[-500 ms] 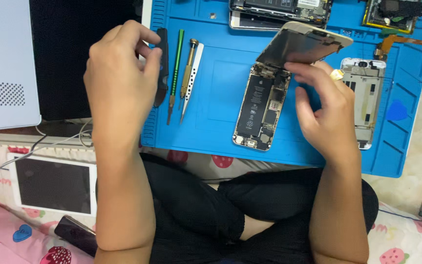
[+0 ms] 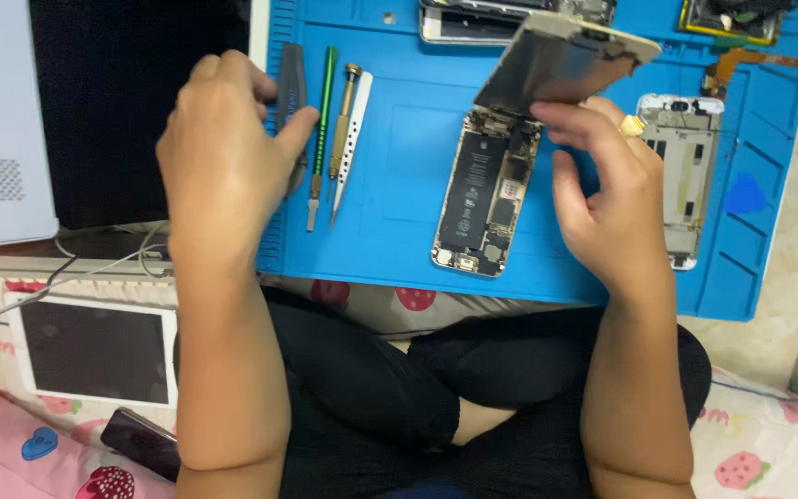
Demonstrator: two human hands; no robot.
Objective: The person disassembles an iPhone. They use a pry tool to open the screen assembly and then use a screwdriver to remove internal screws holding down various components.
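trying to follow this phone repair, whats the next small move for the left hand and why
Probably lift the grey tool off the mat: the left hand already touches it, while the right hand holds the screen tilted up over the open phone.

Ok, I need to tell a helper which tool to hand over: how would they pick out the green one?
Look at the blue work mat, near its left edge by the left hand. A row of slim tools lies there; the green screwdriver sits between the grey tool under the thumb and a brass-handled screwdriver. It alone has a green shaft.
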